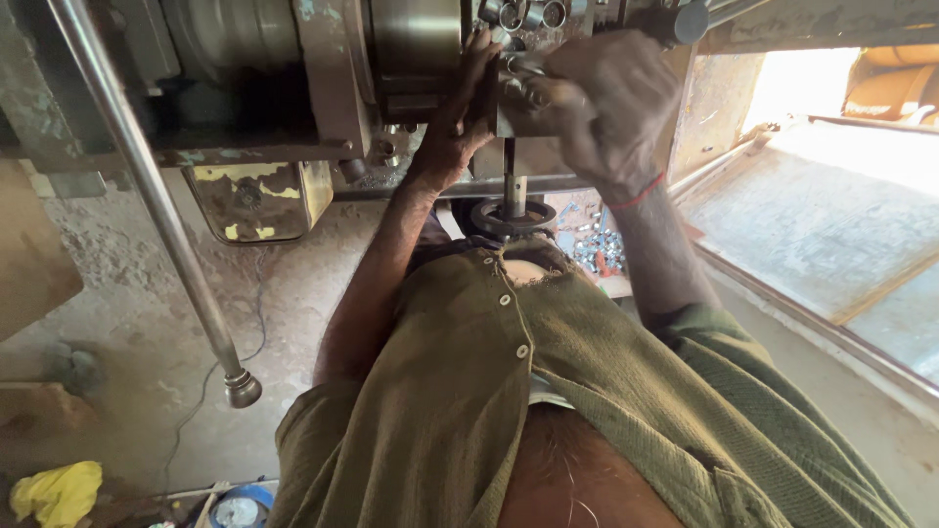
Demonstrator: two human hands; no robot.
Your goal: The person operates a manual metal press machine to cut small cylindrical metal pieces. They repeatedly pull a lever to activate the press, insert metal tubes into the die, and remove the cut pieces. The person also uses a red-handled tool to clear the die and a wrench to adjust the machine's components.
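Observation:
My left hand reaches up to a lathe-like machine, fingers laid flat against a dark metal block beside a round steel chuck; it grips nothing that I can see. Just right of it, my right hand is clenched in a fist around a small metal tool pressed to the same block. A red thread circles that wrist. Several steel rings sit above the hands. Most of the tool is hidden by my fingers.
A long steel lever ending in a knob slants down at the left. A dark handwheel sits under my hands, small metal parts beside it. A grey metal bed lies right, yellow cloth on the floor.

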